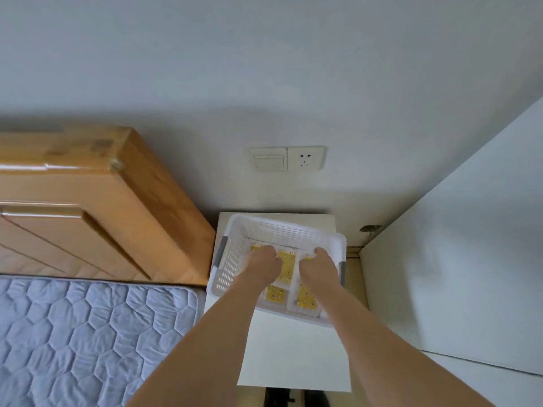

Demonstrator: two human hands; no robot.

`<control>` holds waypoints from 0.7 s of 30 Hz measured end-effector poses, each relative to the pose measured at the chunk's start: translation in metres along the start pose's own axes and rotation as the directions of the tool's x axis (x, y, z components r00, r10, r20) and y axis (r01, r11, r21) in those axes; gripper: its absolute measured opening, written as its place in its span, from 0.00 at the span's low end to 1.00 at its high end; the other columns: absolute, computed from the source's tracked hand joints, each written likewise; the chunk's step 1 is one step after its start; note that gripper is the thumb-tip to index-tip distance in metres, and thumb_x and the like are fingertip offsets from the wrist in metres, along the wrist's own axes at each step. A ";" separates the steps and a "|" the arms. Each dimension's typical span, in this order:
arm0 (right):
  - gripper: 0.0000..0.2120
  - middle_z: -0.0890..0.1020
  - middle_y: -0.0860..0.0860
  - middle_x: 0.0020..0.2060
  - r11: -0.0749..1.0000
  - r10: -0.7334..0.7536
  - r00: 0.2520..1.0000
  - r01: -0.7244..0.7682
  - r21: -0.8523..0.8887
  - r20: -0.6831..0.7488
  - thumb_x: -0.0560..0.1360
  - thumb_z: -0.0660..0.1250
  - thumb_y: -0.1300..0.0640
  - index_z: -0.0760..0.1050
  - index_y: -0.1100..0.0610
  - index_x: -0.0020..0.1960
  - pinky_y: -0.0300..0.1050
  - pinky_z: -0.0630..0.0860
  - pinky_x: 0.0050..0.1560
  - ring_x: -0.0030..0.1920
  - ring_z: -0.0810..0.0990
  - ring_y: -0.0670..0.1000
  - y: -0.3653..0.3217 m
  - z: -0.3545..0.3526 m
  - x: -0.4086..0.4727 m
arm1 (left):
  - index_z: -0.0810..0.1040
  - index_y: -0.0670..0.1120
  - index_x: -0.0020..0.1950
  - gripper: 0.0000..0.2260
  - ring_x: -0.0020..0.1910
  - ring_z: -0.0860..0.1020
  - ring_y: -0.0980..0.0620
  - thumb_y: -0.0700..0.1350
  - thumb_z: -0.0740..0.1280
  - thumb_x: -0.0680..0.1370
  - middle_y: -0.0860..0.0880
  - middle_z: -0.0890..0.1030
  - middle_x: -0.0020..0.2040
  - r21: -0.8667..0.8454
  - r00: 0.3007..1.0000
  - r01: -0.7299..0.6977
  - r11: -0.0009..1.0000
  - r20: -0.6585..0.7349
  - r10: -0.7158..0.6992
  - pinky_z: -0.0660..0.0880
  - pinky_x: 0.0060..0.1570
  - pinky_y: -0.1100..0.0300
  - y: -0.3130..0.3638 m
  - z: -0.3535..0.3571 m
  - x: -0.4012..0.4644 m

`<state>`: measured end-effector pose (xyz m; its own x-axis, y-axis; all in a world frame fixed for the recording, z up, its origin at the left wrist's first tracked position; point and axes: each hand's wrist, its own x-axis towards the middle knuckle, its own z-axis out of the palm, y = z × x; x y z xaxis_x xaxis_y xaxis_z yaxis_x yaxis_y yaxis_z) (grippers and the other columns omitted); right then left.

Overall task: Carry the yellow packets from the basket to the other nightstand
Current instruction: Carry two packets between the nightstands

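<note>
**Spotter:** Both hands are down inside the white basket (266,227), operator. Your left hand (262,264) has its fingers curled over the yellow packets (287,267) at the basket's far left. Your right hand (318,267) is curled the same way at the far right, with something pale bunched at its fingertips. From above I can't tell whether either hand has truly closed on a packet or only rests on one.

**Operator:** So where do the packets lie?

**Spotter:** All of them are in the basket. One shows between your two hands, and more lie nearer you, under your wrists. The basket sits on the white worktop (293,353) of this nightstand, with the wooden headboard (111,207) and the mattress (88,333) off beyond your left hand.

**Operator:** Which step is this?

**Spotter:** The pick-up, I'd judge. Nothing has left the basket yet.

**Operator:** And next?

**Spotter:** You'll want a firm pinch on the packets, then a straight lift over the basket wall. They look thin and glossy, so they may slip or fan apart. Gather the ones under your wrists too, or plan a second trip. The other nightstand isn't in view, so you'll have to turn and find it.
</note>
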<state>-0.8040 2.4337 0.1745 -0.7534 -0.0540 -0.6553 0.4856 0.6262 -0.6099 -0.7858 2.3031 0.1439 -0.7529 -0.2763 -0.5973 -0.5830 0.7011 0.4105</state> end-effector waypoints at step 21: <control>0.22 0.70 0.58 0.67 0.198 -0.685 0.381 0.918 -0.344 0.622 0.76 0.59 0.58 0.65 0.61 0.69 0.49 0.69 0.63 0.65 0.70 0.58 -0.164 0.050 -0.318 | 0.67 0.42 0.72 0.19 0.66 0.72 0.45 0.48 0.59 0.83 0.46 0.71 0.70 -0.096 0.507 0.307 0.947 -0.825 -0.248 0.71 0.61 0.52 -0.115 -0.167 -0.417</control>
<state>-0.6217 2.3088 0.4609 -0.3436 -0.9328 -0.1089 -0.7483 0.3420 -0.5684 -0.4557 2.2275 0.4606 -0.4891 -0.8568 0.1635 -0.8127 0.5157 0.2712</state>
